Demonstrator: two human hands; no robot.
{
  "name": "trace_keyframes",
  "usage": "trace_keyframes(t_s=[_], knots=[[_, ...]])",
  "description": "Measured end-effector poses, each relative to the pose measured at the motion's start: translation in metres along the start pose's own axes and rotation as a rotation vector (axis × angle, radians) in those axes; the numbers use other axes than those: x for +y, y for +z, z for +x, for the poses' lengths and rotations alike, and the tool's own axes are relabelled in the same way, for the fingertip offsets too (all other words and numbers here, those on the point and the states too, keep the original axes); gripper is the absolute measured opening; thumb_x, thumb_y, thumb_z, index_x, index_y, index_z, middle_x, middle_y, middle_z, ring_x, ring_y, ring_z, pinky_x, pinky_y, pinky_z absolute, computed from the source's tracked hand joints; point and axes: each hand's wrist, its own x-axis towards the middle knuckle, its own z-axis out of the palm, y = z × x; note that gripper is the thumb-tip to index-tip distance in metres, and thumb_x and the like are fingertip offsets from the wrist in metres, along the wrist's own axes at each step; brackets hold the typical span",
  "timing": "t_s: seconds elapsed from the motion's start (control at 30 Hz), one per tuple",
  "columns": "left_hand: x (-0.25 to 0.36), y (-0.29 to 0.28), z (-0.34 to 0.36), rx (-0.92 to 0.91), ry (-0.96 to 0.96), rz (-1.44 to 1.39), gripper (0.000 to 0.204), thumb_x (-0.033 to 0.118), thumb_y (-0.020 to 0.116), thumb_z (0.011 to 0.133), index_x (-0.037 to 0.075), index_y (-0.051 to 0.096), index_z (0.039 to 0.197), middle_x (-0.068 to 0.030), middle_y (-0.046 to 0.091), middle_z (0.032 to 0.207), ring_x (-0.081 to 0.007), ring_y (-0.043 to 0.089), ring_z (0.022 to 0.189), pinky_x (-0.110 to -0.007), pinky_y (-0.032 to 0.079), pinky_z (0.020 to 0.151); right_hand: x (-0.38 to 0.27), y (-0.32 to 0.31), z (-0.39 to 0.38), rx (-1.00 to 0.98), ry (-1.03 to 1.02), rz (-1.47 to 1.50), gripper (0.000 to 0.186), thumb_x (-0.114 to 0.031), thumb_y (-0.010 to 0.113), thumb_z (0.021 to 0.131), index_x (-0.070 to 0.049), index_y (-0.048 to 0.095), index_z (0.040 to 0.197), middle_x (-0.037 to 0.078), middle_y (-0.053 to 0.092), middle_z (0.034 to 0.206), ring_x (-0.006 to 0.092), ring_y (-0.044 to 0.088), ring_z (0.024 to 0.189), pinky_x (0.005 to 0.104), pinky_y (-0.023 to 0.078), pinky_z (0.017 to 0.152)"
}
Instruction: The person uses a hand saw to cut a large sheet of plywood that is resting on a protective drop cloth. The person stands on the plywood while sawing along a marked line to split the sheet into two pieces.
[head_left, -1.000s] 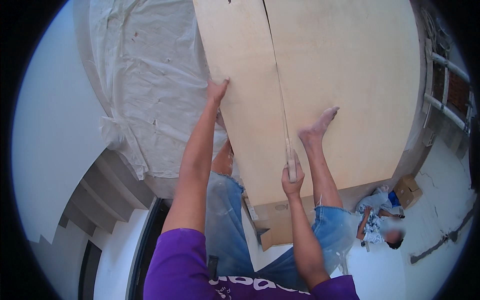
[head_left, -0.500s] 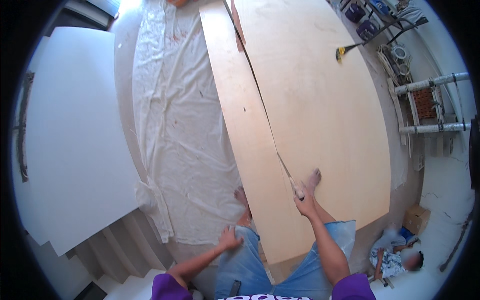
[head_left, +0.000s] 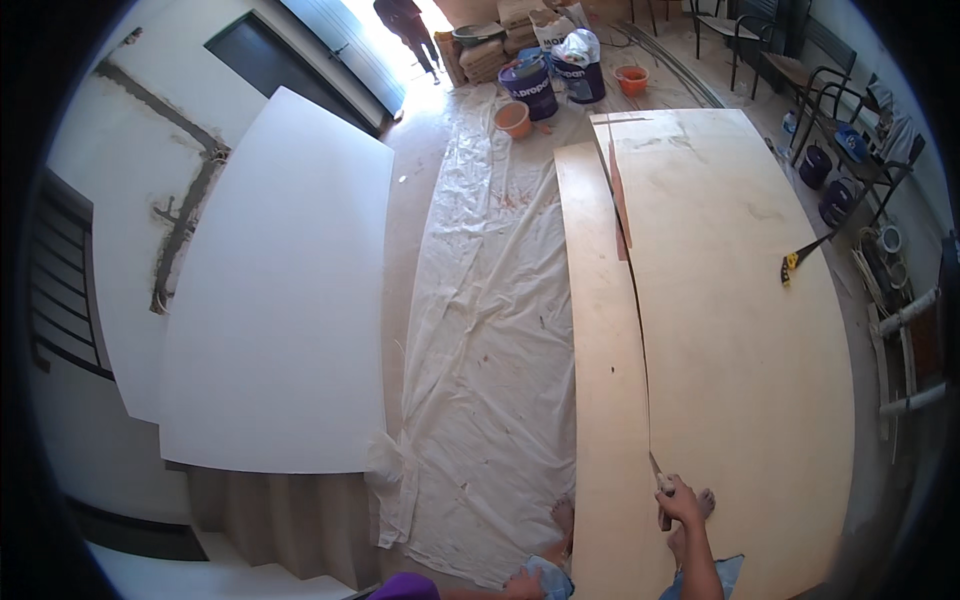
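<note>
My right hand (head_left: 684, 500) is closed round the wooden handle of a handsaw (head_left: 664, 512). The saw's blade sits in a long cut running through a sheet of pale plywood (head_left: 740, 350). Left of the cut lies a narrow plywood strip (head_left: 605, 340), and the gap is wider toward the far end. At the lower edge, my left hand (head_left: 524, 584) rests on my jeans at the knee, fingers laid out and holding nothing. One bare foot (head_left: 707, 503) stands on the plywood, right of the saw; the other (head_left: 563, 515) is by the strip's left edge.
A second saw with a yellow and black handle (head_left: 790, 265) lies on the plywood's right side. Crumpled plastic sheeting (head_left: 480, 400) covers the floor to the left, beside a large white panel (head_left: 280, 300). Paint buckets (head_left: 527, 92), chairs (head_left: 735, 28) and a person (head_left: 405, 25) are farther off.
The view has tilted up and turned left, bringing the doorway, buckets and chairs into sight. My right hand still grips the saw in the cut; my left hand stays on my knee.
</note>
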Motion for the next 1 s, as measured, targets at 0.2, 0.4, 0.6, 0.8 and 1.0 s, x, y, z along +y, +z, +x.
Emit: trace_keyframes(t_s=[0.2, 0.4, 0.6, 0.8, 1.0], knots=[[0.002, -0.012, 0.004, 0.036, -0.008, -0.013, 0.081, 0.052, 0.058, 0.089, 0.011, 0.030, 0.153, -0.0331, 0.032, 0.151, -0.0507, 0.045, 0.130, -0.058, 0.041, 0.105, 0.009, -0.005, 0.017, 0.042, 0.000, 0.018, 0.061, -0.037, 0.067, 0.079, -0.010, 0.053, 0.132, 0.023, 0.070, 0.110, 0.0401, 0.066, 0.107, 0.0471, 0.052, 0.094], [-0.016, -0.008, -0.003, 0.060, -0.032, -0.011, 0.076, 0.047, 0.056, 0.091, 0.009, 0.032, 0.152, -0.0328, 0.032, 0.151, -0.0495, 0.041, 0.134, -0.057, 0.038, 0.110, -0.009, -0.005, 0.016, 0.077, 0.039, 0.084, 0.056, -0.032, 0.068, 0.078, -0.010, 0.053, 0.127, 0.022, 0.070, 0.110, 0.0400, 0.067, 0.105, 0.0473, 0.052, 0.092], [0.014, -0.023, -0.009, 0.031, 0.121, 0.062, 0.063, 0.042, 0.052, 0.093, 0.006, 0.043, 0.145, -0.0336, 0.042, 0.143, -0.0512, 0.050, 0.124, -0.058, 0.045, 0.101, 0.014, -0.001, 0.024, 0.091, 0.055, 0.053, 0.057, -0.032, 0.069, 0.080, -0.009, 0.050, 0.129, 0.022, 0.070, 0.109, 0.0394, 0.068, 0.103, 0.0477, 0.052, 0.090], [0.041, -0.017, -0.020, 0.050, 0.087, -0.079, 0.056, 0.038, 0.045, 0.097, 0.004, 0.048, 0.141, -0.0344, 0.042, 0.142, -0.0525, 0.046, 0.127, -0.061, 0.040, 0.104, 0.011, -0.010, 0.011, 0.101, 0.049, 0.123, 0.058, -0.031, 0.072, 0.080, -0.006, 0.051, 0.128, 0.023, 0.070, 0.108, 0.0372, 0.069, 0.102, 0.0441, 0.054, 0.088], [-0.025, 0.084, 0.043, 0.209, 0.140, 0.238, 0.061, 0.040, 0.040, 0.099, 0.003, 0.042, 0.148, -0.0357, 0.033, 0.151, -0.0551, 0.039, 0.134, -0.065, 0.033, 0.108, -0.001, 0.020, 0.018, 0.111, -0.069, 0.267, 0.067, -0.027, 0.073, 0.080, -0.005, 0.048, 0.138, 0.021, 0.069, 0.110, 0.0327, 0.069, 0.100, 0.0429, 0.054, 0.087]])
